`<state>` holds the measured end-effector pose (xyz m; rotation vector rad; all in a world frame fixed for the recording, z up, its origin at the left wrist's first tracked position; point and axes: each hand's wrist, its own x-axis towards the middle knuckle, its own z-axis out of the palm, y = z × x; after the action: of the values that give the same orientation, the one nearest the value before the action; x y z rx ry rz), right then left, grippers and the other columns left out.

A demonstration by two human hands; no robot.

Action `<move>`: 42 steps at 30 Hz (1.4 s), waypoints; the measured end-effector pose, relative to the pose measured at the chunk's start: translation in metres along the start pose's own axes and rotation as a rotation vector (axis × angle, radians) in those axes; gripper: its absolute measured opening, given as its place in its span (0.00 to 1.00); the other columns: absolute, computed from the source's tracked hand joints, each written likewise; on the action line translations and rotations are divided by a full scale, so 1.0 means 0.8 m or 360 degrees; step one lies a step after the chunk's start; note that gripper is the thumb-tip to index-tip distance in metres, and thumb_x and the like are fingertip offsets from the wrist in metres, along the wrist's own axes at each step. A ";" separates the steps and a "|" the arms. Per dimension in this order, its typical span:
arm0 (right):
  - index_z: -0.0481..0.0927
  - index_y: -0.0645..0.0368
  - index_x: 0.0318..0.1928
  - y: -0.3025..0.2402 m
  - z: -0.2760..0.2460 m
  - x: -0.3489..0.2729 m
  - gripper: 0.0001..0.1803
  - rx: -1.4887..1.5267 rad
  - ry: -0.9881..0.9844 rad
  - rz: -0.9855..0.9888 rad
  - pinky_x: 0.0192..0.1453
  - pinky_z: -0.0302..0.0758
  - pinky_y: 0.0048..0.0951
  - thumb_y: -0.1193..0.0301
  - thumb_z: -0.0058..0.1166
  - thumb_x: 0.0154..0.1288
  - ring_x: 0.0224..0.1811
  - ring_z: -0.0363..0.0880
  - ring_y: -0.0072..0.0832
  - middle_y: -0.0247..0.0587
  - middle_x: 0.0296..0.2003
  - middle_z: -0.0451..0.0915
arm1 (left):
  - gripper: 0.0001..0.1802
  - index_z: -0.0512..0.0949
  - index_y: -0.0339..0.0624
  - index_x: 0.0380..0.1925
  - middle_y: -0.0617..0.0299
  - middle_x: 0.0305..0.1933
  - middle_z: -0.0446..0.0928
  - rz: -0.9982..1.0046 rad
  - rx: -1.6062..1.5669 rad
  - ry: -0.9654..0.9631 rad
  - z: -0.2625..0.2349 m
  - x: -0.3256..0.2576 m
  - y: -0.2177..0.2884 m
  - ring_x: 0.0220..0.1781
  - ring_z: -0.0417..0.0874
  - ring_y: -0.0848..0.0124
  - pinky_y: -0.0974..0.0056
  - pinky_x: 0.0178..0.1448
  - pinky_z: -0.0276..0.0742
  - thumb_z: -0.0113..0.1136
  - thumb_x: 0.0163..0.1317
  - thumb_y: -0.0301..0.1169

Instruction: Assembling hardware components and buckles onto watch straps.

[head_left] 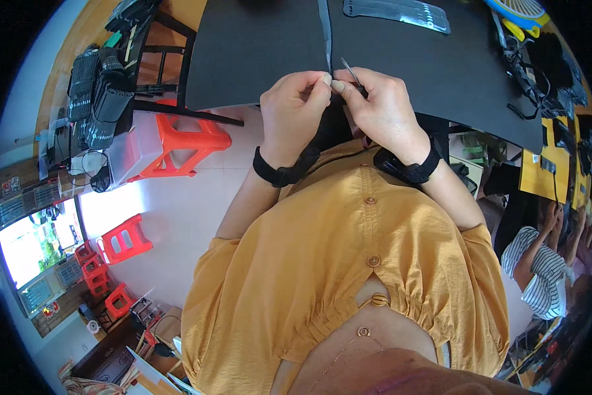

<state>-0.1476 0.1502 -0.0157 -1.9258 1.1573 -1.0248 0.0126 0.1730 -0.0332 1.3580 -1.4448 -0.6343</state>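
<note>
A narrow dark grey strap (326,36) runs down over the black tabletop to my fingertips at its near edge. My left hand (292,115) is closed, its thumb and forefinger pinching the near end of the strap. Right beside it, the thumb and forefinger of my right hand (385,112) meet at the same spot. A thin pointed metal tool (353,74) sticks out of my right hand, tip away from me; its exact kind I cannot make out. The fingertips cover the strap's end.
On the black table (256,52) lies a flat grey printed strip (398,13). A blue and yellow fan (520,14) and tangled black cords (523,79) sit at the right. Red stools (184,141) and bundled black strips (101,92) are left. Another person's striped sleeve (539,270) shows at right.
</note>
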 end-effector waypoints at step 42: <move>0.83 0.63 0.36 0.017 0.000 0.014 0.10 0.0612 -0.0242 0.0653 0.20 0.74 0.18 0.68 0.57 0.64 0.17 0.78 0.17 0.34 0.21 0.82 | 0.05 0.83 0.35 0.34 0.57 0.29 0.82 0.0397 0.0397 0.0132 0.013 -0.002 -0.016 0.26 0.82 0.73 0.70 0.33 0.77 0.65 0.60 0.26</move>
<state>-0.1498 0.1344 -0.0239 -1.3683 1.1131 -0.7926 0.0078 0.1691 -0.0485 1.3459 -1.6326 -0.2393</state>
